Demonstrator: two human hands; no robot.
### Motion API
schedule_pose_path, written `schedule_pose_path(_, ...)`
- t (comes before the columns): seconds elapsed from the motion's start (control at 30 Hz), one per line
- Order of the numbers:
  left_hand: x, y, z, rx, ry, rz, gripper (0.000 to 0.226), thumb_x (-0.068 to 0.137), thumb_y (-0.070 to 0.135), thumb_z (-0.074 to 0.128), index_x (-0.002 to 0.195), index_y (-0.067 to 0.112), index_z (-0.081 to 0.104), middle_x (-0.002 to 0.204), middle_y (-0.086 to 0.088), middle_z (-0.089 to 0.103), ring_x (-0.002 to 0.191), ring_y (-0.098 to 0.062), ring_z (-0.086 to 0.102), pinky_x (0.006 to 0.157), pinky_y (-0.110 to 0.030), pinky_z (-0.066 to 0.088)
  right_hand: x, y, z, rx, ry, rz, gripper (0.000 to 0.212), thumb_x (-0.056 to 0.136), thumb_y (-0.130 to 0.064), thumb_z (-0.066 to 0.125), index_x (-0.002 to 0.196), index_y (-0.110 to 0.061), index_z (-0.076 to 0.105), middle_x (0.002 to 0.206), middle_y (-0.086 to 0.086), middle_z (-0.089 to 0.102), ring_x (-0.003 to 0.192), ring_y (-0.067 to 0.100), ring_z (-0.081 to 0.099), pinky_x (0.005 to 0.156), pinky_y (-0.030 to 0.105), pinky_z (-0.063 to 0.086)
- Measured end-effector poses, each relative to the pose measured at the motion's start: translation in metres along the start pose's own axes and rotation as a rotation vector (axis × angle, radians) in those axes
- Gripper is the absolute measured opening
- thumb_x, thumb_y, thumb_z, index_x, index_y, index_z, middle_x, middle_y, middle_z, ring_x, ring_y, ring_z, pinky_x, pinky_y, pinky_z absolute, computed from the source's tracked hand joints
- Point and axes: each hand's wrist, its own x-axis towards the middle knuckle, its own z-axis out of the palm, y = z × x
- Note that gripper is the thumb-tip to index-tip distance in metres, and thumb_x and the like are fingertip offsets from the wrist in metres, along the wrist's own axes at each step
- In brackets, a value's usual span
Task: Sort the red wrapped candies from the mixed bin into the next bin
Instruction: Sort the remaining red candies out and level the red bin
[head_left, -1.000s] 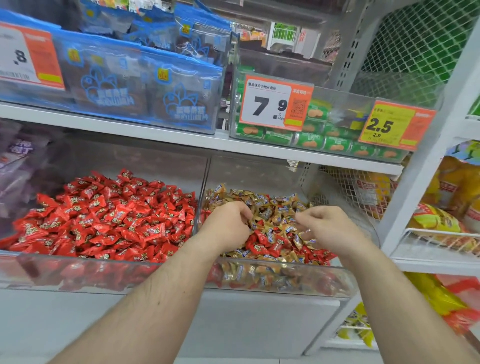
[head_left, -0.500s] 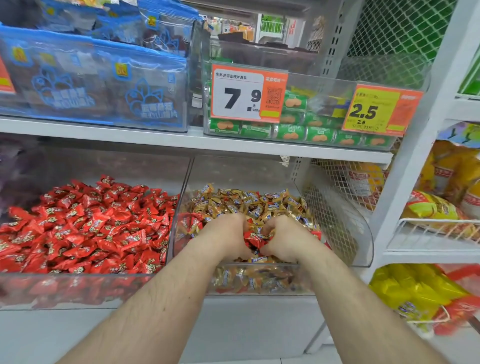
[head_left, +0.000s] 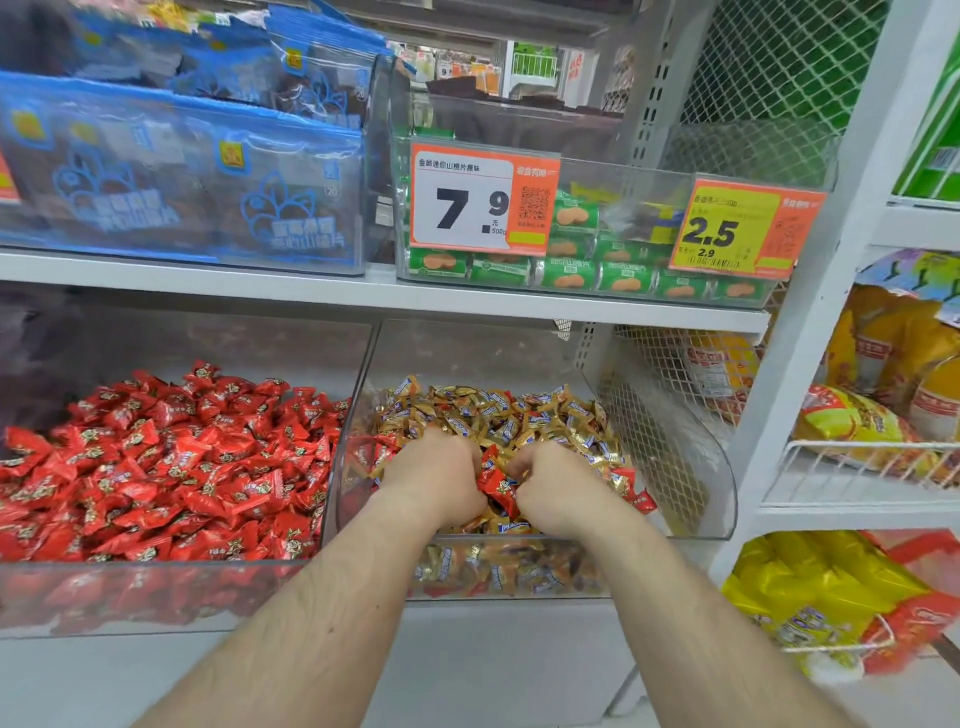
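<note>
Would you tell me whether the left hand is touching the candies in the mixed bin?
Touching. The head view shows the left hand pressed into the candies.

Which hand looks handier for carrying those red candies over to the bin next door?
Probably the left hand. Both hands are gathering red candies in the mixed bin, but the left one is beside the wall shared with the red bin; the right hand would have to cross over it.
</note>
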Motion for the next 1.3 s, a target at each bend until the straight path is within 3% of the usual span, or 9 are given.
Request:
schedule_pose_path(0.2, 0.013, 0.005, 0.007, 0.046, 0.007, 0.009, 0.026, 0.080, 0.018, 0.070, 0.106, 0.023, 0.069, 0.118, -0.007, 0.052, 0.095, -0.026, 0.063, 0.083, -0.040, 0.056, 0.007, 0.002, 0.005, -0.146, -0.081, -0.067, 0.016, 0.085, -0.028, 0.069, 0.091, -0.015, 0.061, 0.090, 0.002, 0.060, 0.079, 0.020, 0.059, 0.068, 0.031, 0.049)
schedule_pose_path(0.33, 0.010, 0.001, 0.001, 0.032, -0.005, 0.025, 0.005, 0.084, 0.021, 0.066, 0.082, 0.021, 0.071, 0.093, -0.001, 0.064, 0.080, -0.022, 0.064, 0.070, -0.034, 0.056, 0.006, 0.008, 0.000, -0.075, -0.018, -0.030, 0.022, 0.079, -0.015, 0.072, 0.071, -0.017, 0.051, 0.073, 0.000, 0.053, 0.066, 0.018, 0.050, 0.060, 0.028, 0.042)
schedule_pose_path(0.4, 0.008, -0.006, -0.003, -0.040, -0.019, 0.037, 0.021, 0.088, 0.023, 0.061, 0.068, 0.018, 0.062, 0.073, 0.001, 0.058, 0.064, -0.019, 0.056, 0.059, -0.027, 0.048, 0.004, 0.014, -0.011, 0.046, 0.051, 0.012, 0.026, 0.076, -0.011, 0.071, 0.067, -0.017, 0.048, 0.067, 0.000, 0.050, 0.063, 0.018, 0.047, 0.059, 0.029, 0.041)
schedule_pose_path(0.5, 0.000, -0.013, -0.015, -0.203, 0.004, -0.003, 0.016, 0.093, 0.022, 0.049, 0.082, 0.016, 0.059, 0.067, 0.000, 0.056, 0.053, -0.017, 0.048, 0.051, -0.024, 0.039, 0.001, 0.028, -0.031, 0.260, 0.201, 0.060, 0.027, 0.076, -0.004, 0.072, 0.068, -0.016, 0.050, 0.066, -0.001, 0.050, 0.059, 0.018, 0.046, 0.057, 0.030, 0.043)
schedule_pose_path(0.63, -0.003, -0.015, -0.021, -0.339, 0.080, -0.054, 0.028, 0.098, 0.022, 0.041, 0.072, 0.016, 0.049, 0.081, -0.008, 0.062, 0.079, -0.030, 0.065, 0.073, -0.039, 0.055, -0.004, 0.038, -0.040, 0.398, 0.264, 0.065, 0.019, 0.085, 0.000, 0.060, 0.095, -0.017, 0.059, 0.069, 0.001, 0.053, 0.052, 0.013, 0.043, 0.049, 0.025, 0.034)
schedule_pose_path(0.77, 0.001, -0.010, -0.013, -0.264, 0.084, -0.029, 0.024, 0.098, 0.015, 0.033, 0.097, 0.019, 0.056, 0.091, -0.002, 0.068, 0.089, -0.028, 0.067, 0.073, -0.044, 0.053, -0.003, 0.032, -0.030, 0.345, 0.196, 0.063, 0.027, 0.089, -0.001, 0.041, 0.105, -0.015, 0.059, 0.064, 0.000, 0.049, 0.047, 0.013, 0.035, 0.046, 0.023, 0.027)
schedule_pose_path(0.9, 0.006, 0.001, -0.004, -0.012, 0.074, -0.005, 0.027, 0.099, 0.041, 0.039, 0.107, 0.031, 0.062, 0.108, -0.001, 0.064, 0.114, -0.028, 0.052, 0.088, -0.041, 0.050, 0.007, 0.026, -0.018, 0.121, 0.139, 0.057, 0.007, 0.084, -0.015, 0.063, 0.091, -0.017, 0.061, 0.080, -0.003, 0.061, 0.065, 0.012, 0.055, 0.059, 0.025, 0.045)
schedule_pose_path(1.07, 0.019, 0.014, 0.008, 0.301, -0.119, -0.093, 0.056, 0.090, 0.058, 0.053, 0.141, 0.036, 0.046, 0.146, -0.013, 0.036, 0.139, -0.038, 0.022, 0.108, -0.051, 0.029, 0.022, 0.023, -0.006, -0.139, -0.035, 0.052, 0.039, 0.084, -0.041, 0.070, 0.118, -0.023, 0.068, 0.113, 0.000, 0.068, 0.098, 0.019, 0.065, 0.085, 0.033, 0.055)
schedule_pose_path(1.3, 0.019, 0.015, 0.005, 0.194, -0.132, -0.080, 0.040, 0.085, 0.051, 0.064, 0.119, 0.033, 0.054, 0.143, -0.011, 0.039, 0.140, -0.039, 0.019, 0.112, -0.052, 0.026, 0.024, 0.026, -0.014, -0.307, -0.124, 0.050, 0.034, 0.080, -0.022, 0.073, 0.114, -0.018, 0.071, 0.118, 0.001, 0.066, 0.103, 0.021, 0.064, 0.088, 0.035, 0.056)
